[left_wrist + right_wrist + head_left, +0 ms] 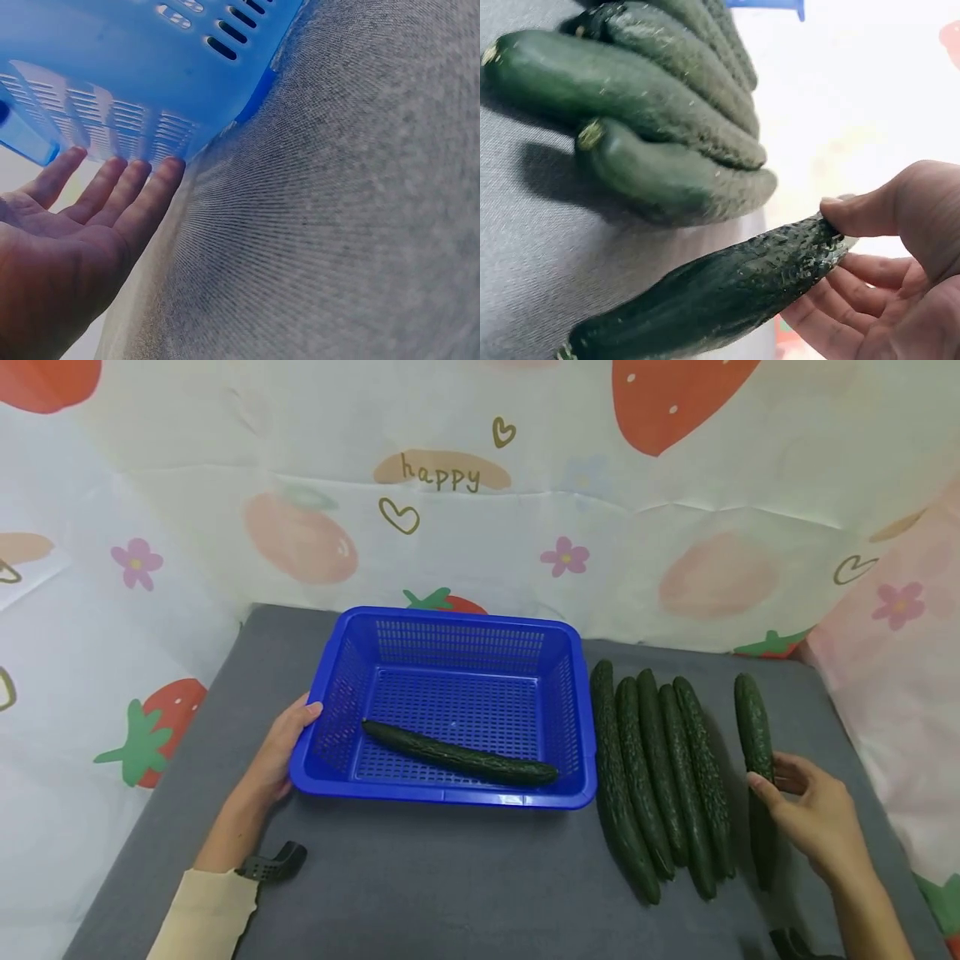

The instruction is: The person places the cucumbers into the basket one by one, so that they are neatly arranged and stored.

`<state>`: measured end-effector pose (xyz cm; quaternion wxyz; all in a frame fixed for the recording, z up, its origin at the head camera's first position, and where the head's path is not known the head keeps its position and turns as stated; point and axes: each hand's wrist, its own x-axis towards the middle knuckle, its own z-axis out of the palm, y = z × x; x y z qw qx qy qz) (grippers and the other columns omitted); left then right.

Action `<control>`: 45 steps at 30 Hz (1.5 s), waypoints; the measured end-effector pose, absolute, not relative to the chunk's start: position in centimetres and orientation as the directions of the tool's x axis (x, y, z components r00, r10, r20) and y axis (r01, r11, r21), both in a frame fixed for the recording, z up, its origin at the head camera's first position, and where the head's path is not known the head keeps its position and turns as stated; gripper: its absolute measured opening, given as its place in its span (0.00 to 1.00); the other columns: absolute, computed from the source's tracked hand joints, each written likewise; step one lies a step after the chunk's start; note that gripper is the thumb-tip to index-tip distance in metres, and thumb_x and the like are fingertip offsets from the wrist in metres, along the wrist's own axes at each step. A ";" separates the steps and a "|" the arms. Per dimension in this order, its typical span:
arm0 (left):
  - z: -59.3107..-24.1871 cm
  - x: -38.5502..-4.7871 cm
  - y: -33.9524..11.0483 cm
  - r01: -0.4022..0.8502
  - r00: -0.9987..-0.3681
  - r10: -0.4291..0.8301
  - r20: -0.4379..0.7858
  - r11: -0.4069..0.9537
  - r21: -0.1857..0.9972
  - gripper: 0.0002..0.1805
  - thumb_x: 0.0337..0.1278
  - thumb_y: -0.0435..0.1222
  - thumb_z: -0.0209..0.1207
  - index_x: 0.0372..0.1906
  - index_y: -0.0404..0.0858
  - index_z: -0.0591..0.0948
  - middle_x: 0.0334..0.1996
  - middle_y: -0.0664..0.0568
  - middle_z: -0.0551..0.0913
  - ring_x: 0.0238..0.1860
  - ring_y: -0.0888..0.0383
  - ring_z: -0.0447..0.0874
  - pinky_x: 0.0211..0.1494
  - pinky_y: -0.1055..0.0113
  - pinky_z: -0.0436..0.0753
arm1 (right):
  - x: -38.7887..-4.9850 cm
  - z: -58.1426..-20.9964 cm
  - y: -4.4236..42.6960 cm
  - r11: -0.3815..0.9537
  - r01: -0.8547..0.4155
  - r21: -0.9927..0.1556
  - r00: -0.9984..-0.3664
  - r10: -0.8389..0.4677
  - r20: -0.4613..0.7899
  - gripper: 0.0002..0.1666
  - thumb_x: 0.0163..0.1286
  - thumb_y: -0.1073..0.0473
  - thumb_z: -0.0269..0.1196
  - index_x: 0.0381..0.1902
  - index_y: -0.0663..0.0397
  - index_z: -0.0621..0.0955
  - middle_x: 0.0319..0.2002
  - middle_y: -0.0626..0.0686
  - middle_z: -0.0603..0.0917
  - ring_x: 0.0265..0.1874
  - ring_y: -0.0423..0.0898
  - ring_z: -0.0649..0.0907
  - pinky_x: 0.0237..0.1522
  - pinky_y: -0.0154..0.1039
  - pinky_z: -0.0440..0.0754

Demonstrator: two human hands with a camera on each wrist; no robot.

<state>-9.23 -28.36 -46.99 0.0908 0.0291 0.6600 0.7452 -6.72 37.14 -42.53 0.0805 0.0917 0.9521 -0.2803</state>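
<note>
My left hand (276, 750) holds the left rim of a blue plastic basket (450, 795). Its thumb lies on the rim, and in the left wrist view its fingertips (174, 166) touch the slotted side wall from outside. One dark green cucumber (457, 758) lies slantwise on the basket floor. At the right, my right hand (821, 814) pinches another cucumber (752, 718) between thumb and fingers. The right wrist view shows this held cucumber (705, 292) slanting down from the hand, apart from the others.
Several cucumbers (663, 777) lie side by side between the basket and my right hand, the leftmost close against the basket. Grey cloth (465, 885) covers the table. A printed curtain (480, 543) hangs behind and along both sides.
</note>
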 end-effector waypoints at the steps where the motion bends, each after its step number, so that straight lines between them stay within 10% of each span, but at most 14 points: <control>1: -47.0 -9.2 -28.3 -0.098 -0.982 0.174 -0.077 -0.118 0.988 0.33 0.85 0.45 0.42 0.81 0.30 0.55 0.53 0.57 0.86 0.51 0.62 0.88 0.52 0.67 0.89 | -6.7 -42.4 37.0 0.829 0.217 -0.516 -0.972 0.133 -0.194 0.47 0.81 0.39 0.57 0.78 0.72 0.64 0.66 0.81 0.75 0.60 0.79 0.76 0.46 0.66 0.81; 8: -47.1 -9.2 -28.1 -0.098 -0.981 0.178 -0.076 -0.121 0.988 0.35 0.85 0.45 0.42 0.82 0.29 0.52 0.54 0.57 0.86 0.52 0.62 0.88 0.52 0.67 0.89 | -6.4 -41.2 35.7 0.822 0.141 -0.552 -0.990 0.111 -0.089 0.43 0.80 0.42 0.61 0.77 0.68 0.69 0.64 0.79 0.78 0.59 0.78 0.78 0.47 0.64 0.83; 11: -47.1 -9.3 -28.1 -0.099 -0.982 0.174 -0.078 -0.120 0.988 0.35 0.84 0.45 0.41 0.82 0.29 0.52 0.54 0.57 0.86 0.52 0.62 0.88 0.52 0.67 0.89 | -6.4 -40.8 34.7 0.809 0.077 -0.582 -0.995 0.101 0.010 0.39 0.77 0.45 0.66 0.74 0.66 0.73 0.61 0.77 0.81 0.51 0.46 0.86 0.43 0.35 0.87; 15: -47.1 -9.2 -28.3 -0.097 -0.983 0.169 -0.077 -0.115 0.989 0.35 0.84 0.45 0.41 0.83 0.30 0.52 0.54 0.58 0.86 0.52 0.62 0.89 0.52 0.67 0.89 | -6.5 -40.5 33.0 0.776 -0.002 -0.631 -0.990 0.088 0.112 0.35 0.74 0.51 0.70 0.72 0.63 0.76 0.61 0.73 0.82 0.45 0.11 0.68 0.39 0.10 0.71; 21: -47.0 -9.2 -28.4 -0.100 -0.983 0.167 -0.080 -0.114 0.988 0.35 0.84 0.45 0.41 0.82 0.30 0.53 0.54 0.58 0.86 0.52 0.62 0.88 0.53 0.67 0.89 | -6.7 -40.0 30.8 0.761 -0.091 -0.642 -0.986 0.020 0.163 0.34 0.74 0.54 0.70 0.73 0.60 0.76 0.61 0.69 0.83 0.48 0.12 0.68 0.43 0.10 0.72; 27: -46.9 -9.2 -28.3 -0.111 -0.982 0.161 -0.095 -0.093 0.989 0.36 0.85 0.46 0.41 0.83 0.29 0.51 0.55 0.59 0.85 0.54 0.63 0.87 0.54 0.68 0.88 | -6.8 -39.3 28.7 0.766 -0.156 -0.623 -0.983 -0.057 0.176 0.31 0.73 0.57 0.71 0.71 0.60 0.78 0.58 0.65 0.84 0.50 0.35 0.81 0.44 0.11 0.74; 34: -47.0 -9.1 -28.0 -0.124 -0.983 0.152 -0.105 -0.124 0.984 0.33 0.85 0.44 0.42 0.80 0.29 0.55 0.51 0.59 0.87 0.50 0.63 0.89 0.50 0.68 0.89 | -6.7 -38.8 26.9 0.741 -0.249 -0.624 -0.963 -0.122 0.240 0.29 0.71 0.61 0.72 0.68 0.57 0.80 0.58 0.62 0.85 0.49 0.18 0.74 0.46 0.13 0.74; 41: -46.9 -9.2 -28.0 -0.120 -0.983 0.153 -0.102 -0.108 0.987 0.35 0.85 0.45 0.41 0.82 0.28 0.52 0.53 0.60 0.86 0.52 0.63 0.88 0.52 0.68 0.89 | -7.1 -38.2 25.7 0.742 -0.319 -0.590 -0.939 -0.164 0.303 0.29 0.69 0.64 0.73 0.67 0.55 0.82 0.54 0.59 0.87 0.48 0.36 0.82 0.46 0.11 0.73; 45: -46.9 -9.1 -28.3 -0.124 -0.982 0.152 -0.110 -0.085 0.989 0.37 0.85 0.46 0.41 0.83 0.28 0.50 0.54 0.61 0.85 0.53 0.63 0.88 0.53 0.68 0.89 | -7.4 -37.5 24.9 0.735 -0.359 -0.575 -0.927 -0.209 0.312 0.29 0.69 0.64 0.73 0.67 0.53 0.82 0.53 0.56 0.88 0.47 0.28 0.80 0.46 0.12 0.73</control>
